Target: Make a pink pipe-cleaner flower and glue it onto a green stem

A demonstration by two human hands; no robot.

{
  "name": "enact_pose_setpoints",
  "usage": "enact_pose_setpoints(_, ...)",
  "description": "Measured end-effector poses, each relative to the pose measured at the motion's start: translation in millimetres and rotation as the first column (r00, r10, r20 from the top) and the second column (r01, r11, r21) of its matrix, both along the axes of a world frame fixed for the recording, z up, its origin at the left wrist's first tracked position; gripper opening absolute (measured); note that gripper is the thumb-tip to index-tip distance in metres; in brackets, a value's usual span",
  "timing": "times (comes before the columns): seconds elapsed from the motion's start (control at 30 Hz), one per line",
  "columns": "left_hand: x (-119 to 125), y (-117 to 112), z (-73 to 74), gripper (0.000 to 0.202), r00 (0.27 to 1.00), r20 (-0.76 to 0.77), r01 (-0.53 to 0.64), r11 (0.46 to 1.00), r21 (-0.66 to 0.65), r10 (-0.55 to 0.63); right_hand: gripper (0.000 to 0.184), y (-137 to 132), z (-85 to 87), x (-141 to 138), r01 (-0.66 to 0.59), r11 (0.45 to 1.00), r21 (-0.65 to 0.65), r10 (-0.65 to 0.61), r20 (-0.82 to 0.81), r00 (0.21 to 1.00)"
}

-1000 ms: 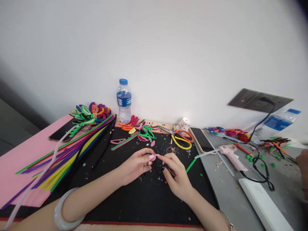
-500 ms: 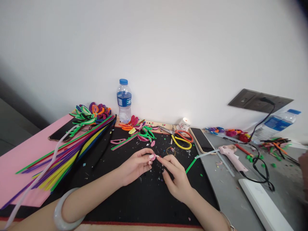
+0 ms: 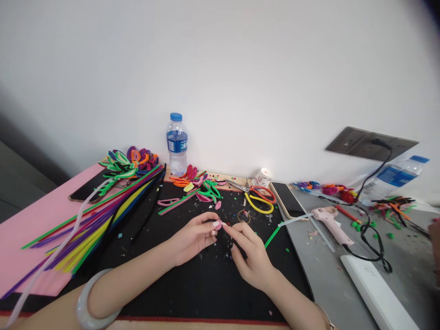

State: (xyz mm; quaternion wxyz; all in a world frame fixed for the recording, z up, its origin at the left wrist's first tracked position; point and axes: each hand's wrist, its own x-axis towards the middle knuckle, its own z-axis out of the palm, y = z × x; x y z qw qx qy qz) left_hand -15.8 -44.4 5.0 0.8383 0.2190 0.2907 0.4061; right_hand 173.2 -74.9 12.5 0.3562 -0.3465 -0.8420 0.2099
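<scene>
My left hand [image 3: 193, 237] and my right hand [image 3: 251, 255] meet over the black mat [image 3: 192, 288]. Both pinch one small pink pipe-cleaner piece [image 3: 220, 224] between thumb and fingertips. A pale bangle [image 3: 90, 302] circles my left wrist. Finished pink and green petal loops [image 3: 202, 190] lie just beyond my hands. A small ring [image 3: 244, 216] rests on the mat near my right fingertips.
A bundle of long coloured pipe cleaners [image 3: 99, 217] fans out on the left over pink foam [image 3: 24, 229]. Behind stand a water bottle [image 3: 177, 144], scissors [image 3: 257, 195], a phone [image 3: 288, 200] and a pink glue gun [image 3: 332, 224] with its cable. Another person's hand [image 3: 435, 238] shows at the right edge.
My right hand has shifted slightly left toward the left hand, fingers closing tighter on the pink piece. The left hand stays nearly still.
</scene>
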Motion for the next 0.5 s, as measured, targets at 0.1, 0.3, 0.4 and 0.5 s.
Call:
enact_pose_setpoints(0.1,0.0,-0.6,-0.2,0.019,1.0,-0.002,0.0,1.0,-0.004,0.0,0.055,-0.4,1.0,-0.1,0.002,1.0,0.011,-0.002,0.013,1.0)
enact_pose_setpoints(0.3,-0.1,0.7,-2.2,0.019,1.0,0.008,0.006,1.0,-0.006,-0.005,0.054,-0.8,3.2,0.3,0.002,1.0,0.02,-0.003,0.025,1.0)
enact_pose_setpoints(0.4,-0.2,0.5,-3.0,0.018,1.0,0.01,0.009,1.0,-0.007,-0.009,0.053,-0.4,2.5,1.1,0.004,1.0,0.019,-0.005,0.035,0.999)
enact_pose_setpoints(0.5,-0.3,0.1,-2.6,0.018,1.0,0.007,0.008,1.0,-0.011,-0.008,0.053,-0.2,1.2,1.4,0.006,1.0,0.018,-0.007,0.048,0.999)
